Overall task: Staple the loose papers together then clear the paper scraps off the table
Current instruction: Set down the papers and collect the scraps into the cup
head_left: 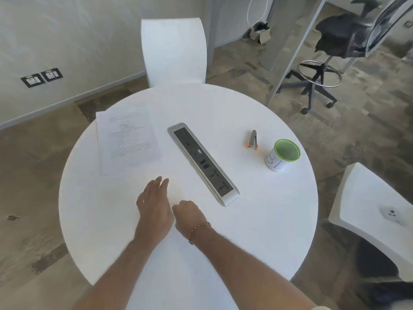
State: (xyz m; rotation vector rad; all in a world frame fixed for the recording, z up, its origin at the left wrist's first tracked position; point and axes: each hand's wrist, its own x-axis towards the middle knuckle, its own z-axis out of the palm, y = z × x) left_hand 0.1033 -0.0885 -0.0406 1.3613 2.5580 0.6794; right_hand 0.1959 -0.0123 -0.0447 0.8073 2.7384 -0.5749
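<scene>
I see a round white table [268,231] from above, and both hands are on its near middle part. The left hand [154,204] lies flat on the surface with the fingers straight and relaxed, so it holds nothing. The right hand [185,211] is just beside it, touching it at the side, and its fingers are curled under into a fist; I cannot tell if something small is inside, no scrap is visible there. On the right wrist there is a thin chain bracelet [199,230]. The papers [127,137] lie on the far left part of the table, flat, with printed text on the top sheet, and one corner goes a little over the table edge. The stapler [252,139], grey with orange ends, rests on the far right part, well apart from both hands. Near it, more to the right, stands a white cup [282,155] with a green rim and blue writing. A long grey socket strip [203,163] runs diagonally across the middle of the table, between the papers and the stapler. A white chair [174,52] stands at the far side.
</scene>
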